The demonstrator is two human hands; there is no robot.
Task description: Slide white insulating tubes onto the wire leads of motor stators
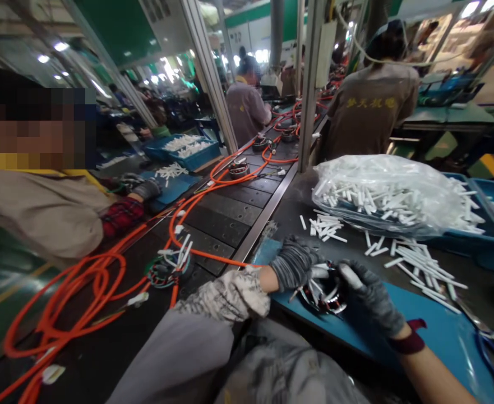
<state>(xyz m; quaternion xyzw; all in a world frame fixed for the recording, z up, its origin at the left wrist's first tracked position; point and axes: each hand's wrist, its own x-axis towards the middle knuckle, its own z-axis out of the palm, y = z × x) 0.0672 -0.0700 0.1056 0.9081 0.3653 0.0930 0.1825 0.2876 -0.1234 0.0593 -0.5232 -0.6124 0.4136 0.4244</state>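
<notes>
A ring-shaped motor stator (323, 300) with shiny metal and copper-coloured windings sits on a blue mat (423, 331) in front of me. My left hand (294, 262), in a grey striped glove, curls over the stator's upper left side and grips it. On its right side, my right hand (370, 294), gloved in grey, has thumb and fingers pinched together at the rim. Whatever lies between those fingertips is too small and blurred to make out. Loose white tubes (425, 266) are scattered just beyond the mat. An orange cable (217, 257) runs toward my left hand.
A clear plastic bag (381, 191) of white tubes rests on a blue bin (461, 244). Scissors with blue handles (493, 348) lie at right. Left, a conveyor (225, 224) carries stators and coiled orange cables (61, 314). A co-worker (32, 207) sits across it; others work further back.
</notes>
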